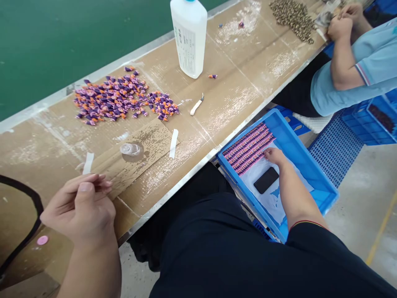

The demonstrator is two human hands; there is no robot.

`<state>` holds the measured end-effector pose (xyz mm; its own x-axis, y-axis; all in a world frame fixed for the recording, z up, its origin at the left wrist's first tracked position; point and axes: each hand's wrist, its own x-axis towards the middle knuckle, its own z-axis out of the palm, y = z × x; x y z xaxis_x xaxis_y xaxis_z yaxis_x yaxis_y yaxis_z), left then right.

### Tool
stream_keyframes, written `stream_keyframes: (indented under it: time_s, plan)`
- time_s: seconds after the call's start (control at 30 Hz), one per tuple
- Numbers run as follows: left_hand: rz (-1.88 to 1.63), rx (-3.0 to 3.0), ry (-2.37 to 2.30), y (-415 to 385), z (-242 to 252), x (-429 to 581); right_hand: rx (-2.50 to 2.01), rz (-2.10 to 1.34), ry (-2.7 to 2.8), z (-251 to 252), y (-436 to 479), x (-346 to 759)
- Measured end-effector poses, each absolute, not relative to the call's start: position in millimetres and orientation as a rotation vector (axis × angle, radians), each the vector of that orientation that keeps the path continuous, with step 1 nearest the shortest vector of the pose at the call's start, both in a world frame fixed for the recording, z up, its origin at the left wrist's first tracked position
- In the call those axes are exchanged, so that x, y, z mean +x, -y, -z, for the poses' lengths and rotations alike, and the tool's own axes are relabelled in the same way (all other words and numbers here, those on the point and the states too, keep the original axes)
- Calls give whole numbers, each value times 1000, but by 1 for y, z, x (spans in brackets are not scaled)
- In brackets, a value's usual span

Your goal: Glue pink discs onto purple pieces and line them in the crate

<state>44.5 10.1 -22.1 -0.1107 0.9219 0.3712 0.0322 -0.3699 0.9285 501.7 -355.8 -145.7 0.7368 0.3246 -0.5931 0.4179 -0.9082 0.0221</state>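
Green-painted floor filled the upper left of the frame, beyond a long workbench topped with scuffed, white-flecked cardboard (235, 54) and edged in metal strip (167, 198). A white plastic bottle (189, 41) stood on the bench with a printed label (185, 51) (its writing was too small to read). Left of it lay a loose pile of purple-and-orange pieces (114, 97), and at the upper right a heap of small brass-coloured parts (293, 20). A co-worker's hands (341, 20) worked beside that heap, below a light blue sleeve (375, 62).

The right hand (276, 156) lay open, fingers resting on neat rows of pink-and-purple pieces (248, 148) at one end of a blue plastic crate (310, 165), with a black phone (266, 180) on white paper just beside it. The left hand (82, 209) hovered over the bench at the lower left, its fingers drawn narrowly against the thumb; whether they held anything, I could not tell. A white strip (88, 163) lay near it.
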Motion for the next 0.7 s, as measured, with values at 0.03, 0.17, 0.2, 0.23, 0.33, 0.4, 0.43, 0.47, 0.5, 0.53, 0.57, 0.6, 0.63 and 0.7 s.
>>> stream_keyframes:
  time_s: [0.03, 0.17, 0.2, 0.23, 0.33, 0.4, 0.43, 0.47, 0.5, 0.53, 0.57, 0.6, 0.63, 0.7]
  plan:
    - [-1561, 1443, -1114, -10, 22, 44, 2779, 900, -600, 145, 354, 500]
    - [-1534, 1485, -1125, -9, 24, 42, 2769, 886, -590, 139, 347, 493]
    - [-1529, 1492, -1108, -9, 25, 41, 2768, 884, -583, 136, 345, 492]
    - [-1526, 1496, -1088, -9, 25, 40, 2767, 879, -577, 133, 343, 491]
    - [-1565, 1523, -998, -4, 20, 32, 2768, 871, -584, 114, 335, 490]
    - [-1671, 1630, -951, 5, 12, 18, 2770, 886, -637, 95, 326, 488]
    - [-1727, 1723, -947, 11, 8, 9, 2779, 914, -690, 83, 319, 486]
    - [-1780, 1827, -964, 18, 4, -2, 2802, 968, -777, 71, 310, 482]
    - [-1825, 1933, -993, 26, 1, -14, 2832, 1046, -904, 59, 297, 476]
    - [-1860, 2025, -1033, 34, -1, -26, 2867, 1156, -1084, 47, 281, 469]
    - [-1892, 2091, -1075, 42, -2, -38, 2884, 1269, -1308, 35, 262, 458]
    - [-1916, 2139, -1114, 50, -1, -50, 2871, 1350, -1555, 24, 238, 446]
    - [-1936, 2172, -1149, 58, 0, -62, 2836, 1368, -1793, 15, 211, 430]
    - [-2014, 2195, -1216, 71, 3, -87, 2762, 1169, -2162, 1, 151, 395]
